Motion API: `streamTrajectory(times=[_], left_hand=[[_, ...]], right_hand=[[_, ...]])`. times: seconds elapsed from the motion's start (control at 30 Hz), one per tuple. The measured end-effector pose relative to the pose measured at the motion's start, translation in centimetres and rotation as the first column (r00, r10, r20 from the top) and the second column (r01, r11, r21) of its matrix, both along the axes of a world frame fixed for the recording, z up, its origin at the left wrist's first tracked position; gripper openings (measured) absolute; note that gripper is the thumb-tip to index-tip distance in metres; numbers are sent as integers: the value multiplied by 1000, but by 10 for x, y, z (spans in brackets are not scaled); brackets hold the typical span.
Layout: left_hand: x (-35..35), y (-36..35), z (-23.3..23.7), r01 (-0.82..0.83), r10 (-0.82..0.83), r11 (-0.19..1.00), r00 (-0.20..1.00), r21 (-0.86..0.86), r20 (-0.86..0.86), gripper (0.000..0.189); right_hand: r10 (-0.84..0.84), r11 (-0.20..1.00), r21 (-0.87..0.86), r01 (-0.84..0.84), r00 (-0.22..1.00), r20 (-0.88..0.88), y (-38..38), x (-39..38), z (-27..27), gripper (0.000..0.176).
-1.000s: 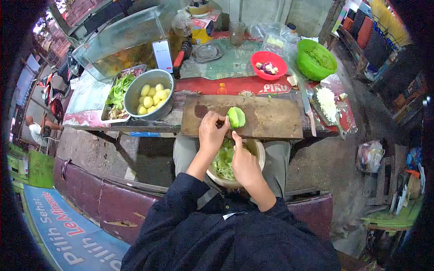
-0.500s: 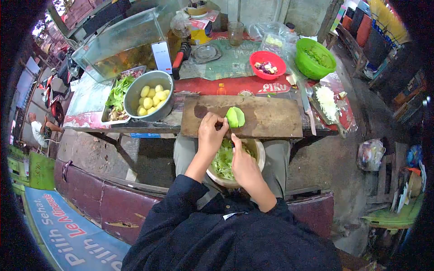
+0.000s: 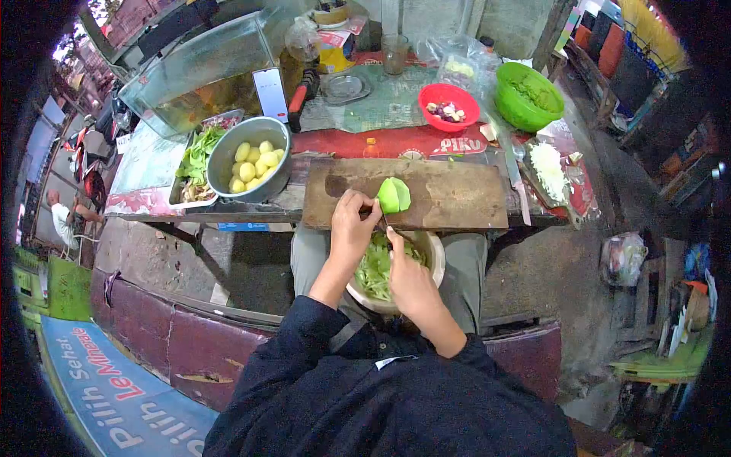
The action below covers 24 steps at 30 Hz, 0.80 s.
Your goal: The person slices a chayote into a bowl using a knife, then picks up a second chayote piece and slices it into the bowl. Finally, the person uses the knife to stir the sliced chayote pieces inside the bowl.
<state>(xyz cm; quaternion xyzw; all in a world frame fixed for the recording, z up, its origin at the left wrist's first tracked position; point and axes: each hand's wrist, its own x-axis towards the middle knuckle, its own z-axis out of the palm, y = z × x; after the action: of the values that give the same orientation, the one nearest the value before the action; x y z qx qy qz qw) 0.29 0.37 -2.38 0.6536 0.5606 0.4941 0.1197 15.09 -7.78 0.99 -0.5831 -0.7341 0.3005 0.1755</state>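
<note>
Over the front edge of the wooden cutting board (image 3: 464, 194), my left hand (image 3: 355, 225) is closed in a pinch at the knife's blade. Whatever lies between its fingers is too small and covered to make out. My right hand (image 3: 410, 273) grips a small knife (image 3: 385, 222), its blade pointing up toward the left fingertips. Pale green vegetable pieces (image 3: 394, 196), perhaps chayote, lie on the board just beyond the fingers. Below both hands, a pale bowl (image 3: 439, 270) between my knees holds thin green vegetable strips (image 3: 375, 274).
Left on the table are a grey pot (image 3: 282, 164) of peeled potatoes, a tray (image 3: 194, 204) of greens, and a phone (image 3: 270, 95). To the right stand a red bowl (image 3: 468, 99), a green basin (image 3: 521, 118), another knife (image 3: 519, 190) and shredded white vegetable (image 3: 550, 171).
The view has shifted very slightly. Both hands, the knife and the green pieces keep nearly the same positions relative to each other.
</note>
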Motion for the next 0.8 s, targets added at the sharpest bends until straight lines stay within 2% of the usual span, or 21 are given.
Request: streamTrajectory(times=[0.07, 0.17, 0.23, 0.33, 0.43, 0.5, 0.53, 0.63, 0.7, 0.73, 0.8], left_hand=[[0, 0, -1, 2, 0, 999, 999, -39, 50, 12], [-1, -2, -4, -15, 15, 1000, 1000, 17, -4, 13], [-1, -5, 0, -6, 6, 1000, 1000, 9, 21, 14], [-2, -7, -1, 4, -3, 1000, 999, -3, 45, 14], [-4, -9, 0, -1, 1, 1000, 999, 3, 36, 13], [-2, -10, 0, -2, 2, 1000, 1000, 16, 31, 12], [-2, -9, 0, -5, 4, 1000, 999, 23, 33, 12], [-5, -10, 4, 0, -1, 1000, 999, 9, 33, 13], [-5, -11, 3, 12, -12, 1000, 999, -17, 37, 13], [-6, -10, 1, 14, -13, 1000, 999, -10, 39, 13], [-6, -9, 0, 14, -14, 1000, 999, -3, 39, 13]], right_hand=[[-13, 1000, -27, 13, 1000, -4, -3, 1, 4, 61], [-13, 999, -50, 12, 1000, -28, -16, 8, 14, 61], [-5, 999, -53, 3, 999, -41, -23, 17, 14, 61], [22, 999, 27, -20, 994, -108, -23, 19, 14, 61], [35, 996, 81, -28, 996, -83, -14, 5, 10, 61], [-10, 1000, -24, 11, 998, 57, -7, -6, 3, 61], [-10, 1000, -22, 11, 998, 56, -8, -5, 4, 61], [-14, 999, -39, 15, 1000, 21, -16, 5, 11, 60], [-6, 999, -45, 2, 996, -90, -24, 14, 17, 60], [-7, 999, -47, 3, 996, -88, -24, 15, 17, 60], [8, 1000, 12, -7, 993, -121, -23, 15, 18, 60]])
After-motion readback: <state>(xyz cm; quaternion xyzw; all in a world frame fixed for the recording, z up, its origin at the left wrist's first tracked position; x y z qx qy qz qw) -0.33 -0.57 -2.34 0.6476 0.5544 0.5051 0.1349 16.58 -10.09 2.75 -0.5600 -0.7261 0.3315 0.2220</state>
